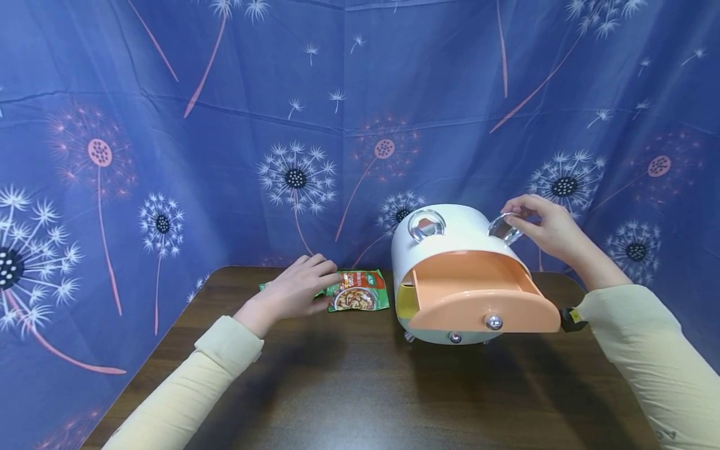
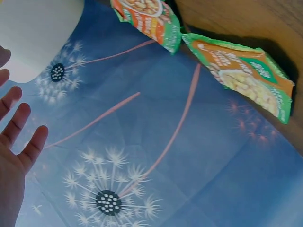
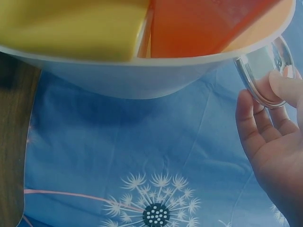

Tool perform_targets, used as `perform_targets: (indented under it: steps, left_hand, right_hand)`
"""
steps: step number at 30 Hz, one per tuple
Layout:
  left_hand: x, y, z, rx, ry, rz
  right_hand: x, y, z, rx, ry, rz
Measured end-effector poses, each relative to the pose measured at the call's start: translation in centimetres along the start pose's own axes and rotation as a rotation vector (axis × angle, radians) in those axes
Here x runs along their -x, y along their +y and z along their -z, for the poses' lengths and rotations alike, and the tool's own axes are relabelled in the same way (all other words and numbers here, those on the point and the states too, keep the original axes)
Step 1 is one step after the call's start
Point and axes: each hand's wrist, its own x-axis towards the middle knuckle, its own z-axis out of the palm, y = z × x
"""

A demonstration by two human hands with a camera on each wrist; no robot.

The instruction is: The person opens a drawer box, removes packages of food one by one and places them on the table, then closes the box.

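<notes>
A rounded white box point(image 1: 455, 228) with two shiny silver ear-shaped pieces stands on the table. Its peach drawer point(image 1: 450, 312) is pulled out at the front, with a silver knob point(image 1: 493, 322) on it. My right hand point(image 1: 545, 230) pinches the right silver ear point(image 3: 265, 78) between thumb and fingers. To the left of the box, my left hand point(image 1: 295, 290) is over two food packets, its fingers loosely bent and holding nothing. One green and orange packet point(image 1: 360, 294) shows beside the fingers; the other packet point(image 2: 244, 75) is mostly hidden by the hand in the head view.
Below the drawer, a yellow part point(image 1: 406, 303) and a second small knob point(image 1: 454, 337) show on the box. A small black thing point(image 1: 572, 319) with a yellow patch is by the right sleeve. Blue dandelion-print cloth point(image 1: 236, 187) hangs behind the brown table point(image 1: 349, 387).
</notes>
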Motion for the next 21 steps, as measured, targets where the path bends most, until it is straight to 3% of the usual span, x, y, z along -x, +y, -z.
perform_targets:
  steps: [15, 21]
  left_hand:
    - [-2.1, 1.8, 2.2, -0.012, 0.028, 0.000]
    - [-2.9, 2.6, 2.9, -0.018, 0.067, -0.034]
  right_hand:
    - [0.0, 0.0, 0.2, 0.006, -0.019, -0.013]
    - [0.0, 0.0, 0.2, 0.002, -0.022, -0.022]
